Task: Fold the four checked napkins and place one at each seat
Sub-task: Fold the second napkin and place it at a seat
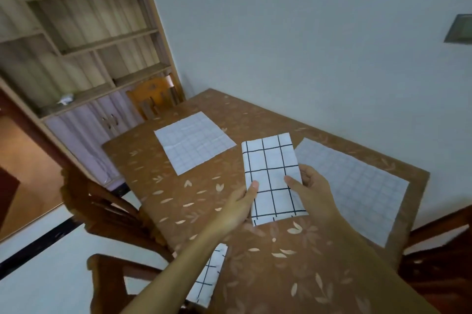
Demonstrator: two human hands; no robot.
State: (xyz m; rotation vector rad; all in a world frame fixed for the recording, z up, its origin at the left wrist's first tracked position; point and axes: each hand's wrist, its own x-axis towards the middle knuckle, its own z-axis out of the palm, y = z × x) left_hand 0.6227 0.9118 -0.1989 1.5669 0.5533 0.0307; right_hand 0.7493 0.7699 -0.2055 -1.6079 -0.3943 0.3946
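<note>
Judged light and limp, the folded napkin (270, 160) is pinched by left hand (241, 202) at nine o'clock, right hand (313, 192) at three.

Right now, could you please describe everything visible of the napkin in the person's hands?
The napkin looks like white cloth with a black grid, folded into a long rectangle, fairly flat, its long side running away from the person. The left hand and right hand pinch its side edges, thumbs on top, over the brown table.
</note>
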